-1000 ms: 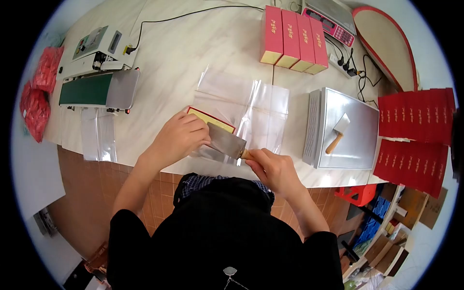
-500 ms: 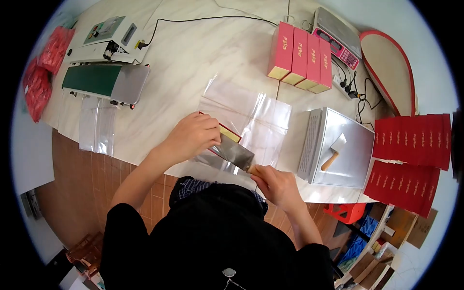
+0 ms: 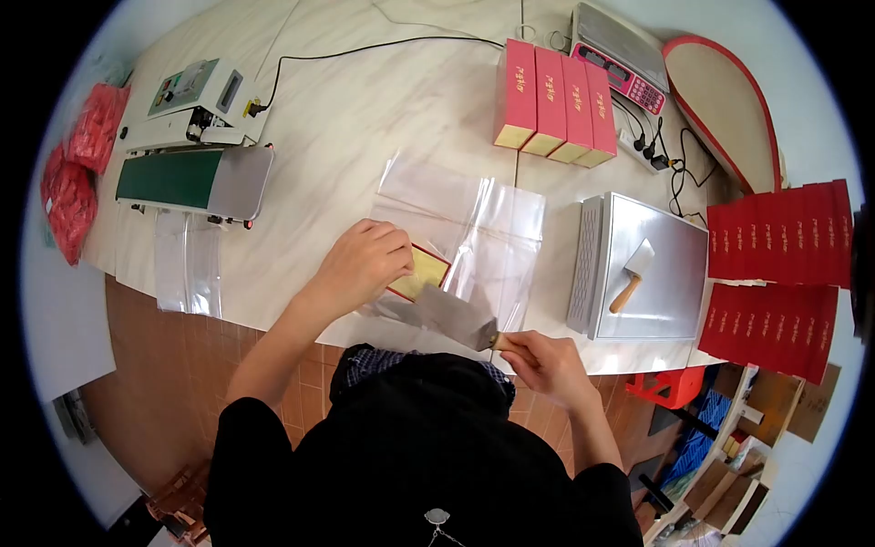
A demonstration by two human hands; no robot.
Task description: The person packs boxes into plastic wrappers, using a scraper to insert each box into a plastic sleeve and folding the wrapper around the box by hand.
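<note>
My left hand (image 3: 363,263) is closed around a small red-edged box (image 3: 428,271), its yellow face partly showing beyond the fingers. In my right hand (image 3: 550,365) is a wooden-handled scraper (image 3: 458,321), gripped by the handle. Its wide metal blade points left toward the box, with the tip beside or over the box's lower edge; contact cannot be made out. Clear plastic bags (image 3: 515,228) lie flat on the table under and beyond the box. My left palm hides the rest of the box.
A sealing machine (image 3: 196,105) with a green belt (image 3: 169,178) stands left. Red boxes (image 3: 551,100) and a scale (image 3: 620,55) are at the back right. A second scraper (image 3: 633,276) rests on a metal case (image 3: 665,296), beside stacked red boxes (image 3: 775,237).
My right hand has moved the scraper to the right and toward my body, so the blade covers less of the box. More of the yellow face shows; my left hand keeps its grip.
</note>
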